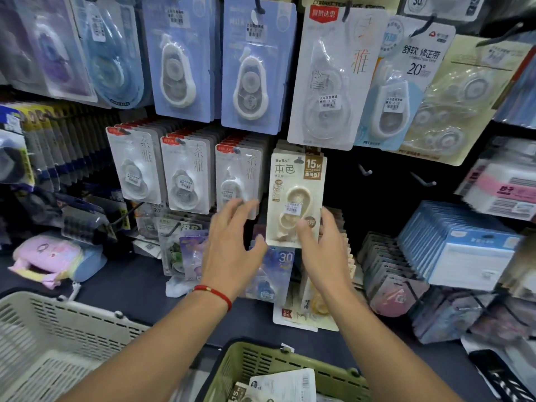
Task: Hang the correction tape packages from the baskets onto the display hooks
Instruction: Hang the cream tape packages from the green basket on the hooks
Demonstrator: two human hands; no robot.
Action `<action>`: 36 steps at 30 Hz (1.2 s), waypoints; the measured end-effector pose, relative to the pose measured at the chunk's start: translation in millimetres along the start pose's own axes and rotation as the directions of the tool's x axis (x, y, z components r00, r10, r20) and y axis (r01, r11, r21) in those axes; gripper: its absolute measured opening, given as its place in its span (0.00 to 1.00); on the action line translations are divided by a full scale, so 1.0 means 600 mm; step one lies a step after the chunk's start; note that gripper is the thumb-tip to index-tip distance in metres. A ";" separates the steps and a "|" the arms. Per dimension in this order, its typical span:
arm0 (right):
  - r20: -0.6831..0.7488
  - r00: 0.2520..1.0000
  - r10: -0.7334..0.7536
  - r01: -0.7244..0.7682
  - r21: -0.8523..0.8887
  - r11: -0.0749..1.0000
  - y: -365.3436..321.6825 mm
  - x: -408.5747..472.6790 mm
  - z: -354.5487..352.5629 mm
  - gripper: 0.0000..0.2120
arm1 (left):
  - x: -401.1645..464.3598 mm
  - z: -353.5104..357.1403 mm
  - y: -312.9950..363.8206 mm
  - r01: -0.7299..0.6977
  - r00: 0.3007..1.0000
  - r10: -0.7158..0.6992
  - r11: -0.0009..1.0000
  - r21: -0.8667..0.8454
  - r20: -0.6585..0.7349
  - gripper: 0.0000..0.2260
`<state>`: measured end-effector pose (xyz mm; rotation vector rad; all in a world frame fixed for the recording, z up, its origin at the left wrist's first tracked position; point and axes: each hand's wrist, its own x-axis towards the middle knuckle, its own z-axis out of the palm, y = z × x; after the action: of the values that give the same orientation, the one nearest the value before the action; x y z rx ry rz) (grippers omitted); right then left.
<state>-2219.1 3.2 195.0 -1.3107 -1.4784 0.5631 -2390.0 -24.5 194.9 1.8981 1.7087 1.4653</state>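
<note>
The beige pack [295, 198], a cream card marked 15M with a cream tape dispenser under its blister, hung at the front of a stack on a hook in the middle row of the display. The right hand [322, 245] was at its lower right corner, thumb lying across the card's front and fingers reaching behind its right edge, so it seemed to pinch the corner lightly. The left hand [232, 245], a red cord [213, 293] on its wrist, hovered just left of the pack with fingers spread and straight, holding nothing; its fingertips overlapped the bottom of a white pack [237, 178] on the next hook, but whether they touched it could not be told. More white packs hung further left, and blue ones in the row above. Two bare hooks [422, 179] stuck out to the right of the beige pack. Below, a green basket [261, 364] sat near the bottom edge with a few packs inside, one showing 15M, and a white basket [43, 329] stood to its left.
</note>
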 end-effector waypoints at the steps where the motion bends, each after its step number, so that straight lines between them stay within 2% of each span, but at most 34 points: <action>1: -0.005 1.000 0.005 -0.006 -0.071 0.997 0.006 0.004 0.009 0.19 | 0.006 -0.001 -0.005 -0.026 1.000 0.026 0.998 0.054 0.001 0.29; 3: -0.051 0.997 0.063 -0.074 -0.250 0.965 0.013 0.000 0.026 0.29 | 0.014 0.001 -0.017 -0.083 0.996 0.075 0.986 0.142 0.057 0.32; 4: -0.114 0.993 0.004 -0.043 -0.343 0.938 0.013 -0.005 0.032 0.31 | 0.016 0.003 -0.024 -0.109 0.991 0.095 0.979 0.172 0.092 0.34; 5: -0.152 0.977 -0.152 0.072 -0.433 0.898 0.011 -0.010 0.036 0.31 | 0.017 0.004 -0.031 -0.125 0.987 0.104 0.974 0.187 0.119 0.36; 6: -0.117 0.932 -0.342 0.236 -0.519 0.822 0.011 -0.010 0.038 0.29 | 0.019 0.005 -0.036 -0.133 0.984 0.107 0.972 0.192 0.140 0.37; 7: -0.019 0.870 -0.493 0.393 -0.577 0.716 0.014 -0.005 0.039 0.28 | 0.021 0.005 -0.040 -0.133 0.983 0.104 0.972 0.193 0.153 0.38; 8: 0.104 0.813 -0.573 0.506 -0.612 0.608 0.019 0.007 0.039 0.27 | 0.024 0.005 -0.043 -0.127 0.982 0.097 0.973 0.191 0.159 0.39; 9: 0.200 0.782 -0.590 0.560 -0.640 0.526 0.022 0.024 0.038 0.26 | 0.027 0.005 -0.046 -0.118 0.983 0.088 0.975 0.187 0.163 0.39; 10: 0.253 0.783 -0.569 0.563 -0.676 0.475 0.025 0.041 0.038 0.26 | 0.028 0.004 -0.049 -0.113 0.982 0.082 0.976 0.184 0.167 0.39; 13: 0.296 0.843 -0.450 0.482 -0.788 0.384 0.032 0.090 0.039 0.25 | 0.028 0.004 -0.054 -0.113 0.979 0.080 0.978 0.173 0.187 0.40; 15: 0.312 0.865 -0.393 0.460 -0.806 0.372 0.036 0.119 0.043 0.25 | 0.026 0.006 -0.054 -0.120 0.977 0.084 0.977 0.178 0.197 0.40; 22: 0.378 0.917 -0.129 0.392 -0.793 0.466 0.037 0.204 0.066 0.36 | 0.028 0.010 -0.063 -0.149 0.974 0.107 0.967 0.207 0.202 0.40; 25: 0.381 0.922 -0.074 0.366 -0.791 0.490 0.031 0.218 0.063 0.32 | 0.028 0.008 -0.067 -0.163 0.974 0.123 0.963 0.212 0.193 0.38; 28: 0.405 0.913 -0.054 0.360 -0.734 0.575 0.029 0.189 0.045 0.28 | 0.023 0.003 -0.075 -0.170 0.972 0.124 0.959 0.226 0.201 0.34; 31: 0.472 0.877 -0.087 0.424 -0.679 0.599 0.044 0.109 0.001 0.22 | 0.010 0.000 -0.082 -0.197 0.948 0.127 0.954 0.225 0.291 0.26; 33: 0.531 0.846 -0.051 0.437 -0.634 0.638 0.061 0.038 -0.035 0.17 | -0.011 0.002 -0.085 -0.235 0.874 0.104 0.946 0.225 0.474 0.22; 34: 0.575 0.818 0.002 0.439 -0.627 0.644 0.071 0.000 -0.051 0.15 | -0.029 0.005 -0.085 -0.292 0.789 0.092 0.926 0.239 0.607 0.21; 36: 0.664 0.725 0.184 0.438 -0.649 0.622 0.096 -0.075 -0.082 0.14 | -0.076 0.017 -0.085 -0.439 0.533 0.041 0.867 0.235 0.845 0.21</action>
<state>-2156.2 -34.9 146.0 -1.7062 -2.6540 0.2789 -2407.6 -42.2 130.6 2.5278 1.3298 0.0389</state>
